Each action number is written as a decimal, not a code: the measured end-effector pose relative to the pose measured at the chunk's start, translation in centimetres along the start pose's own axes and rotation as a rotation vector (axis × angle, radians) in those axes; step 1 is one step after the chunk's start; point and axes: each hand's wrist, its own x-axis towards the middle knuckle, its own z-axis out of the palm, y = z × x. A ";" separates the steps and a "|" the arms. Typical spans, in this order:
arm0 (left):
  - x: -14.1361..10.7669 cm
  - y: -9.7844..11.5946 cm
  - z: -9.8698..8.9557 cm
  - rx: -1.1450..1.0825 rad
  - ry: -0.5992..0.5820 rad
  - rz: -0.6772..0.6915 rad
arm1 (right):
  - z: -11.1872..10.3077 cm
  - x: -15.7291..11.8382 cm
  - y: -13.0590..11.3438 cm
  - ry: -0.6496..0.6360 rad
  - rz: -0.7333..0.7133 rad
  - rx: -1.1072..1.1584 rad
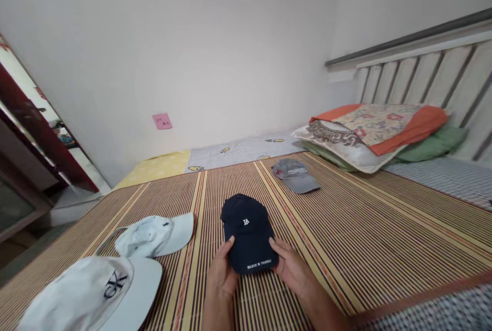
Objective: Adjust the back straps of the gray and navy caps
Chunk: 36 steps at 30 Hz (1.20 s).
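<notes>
A navy baseball cap (249,228) is gripped at both sides of its brim, crown facing away from me and white lettering along the brim's edge. On its left side my left hand (223,269) is closed, thumb on top and fingers underneath. My right hand (288,264) pinches the opposite side in the same manner. To the left lie a pale blue cap (148,236) and, closer to me, a white cap (77,292) with dark letters, partly cut off by the frame. Beyond the navy cap, to the right, rests a grey cap (295,174).
A striped bamboo mat (369,228) covers the bed. Stacked pillows (346,139) with an orange-edged floral cover lie at the far right, by a slatted headboard (418,77). A pink note (162,121) is stuck on the white wall. An open doorway (57,121) shows at left.
</notes>
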 end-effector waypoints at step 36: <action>-0.1 1.0 0.3 -0.094 -0.026 -0.194 | 0.5 4.1 -3.4 0.004 0.055 0.049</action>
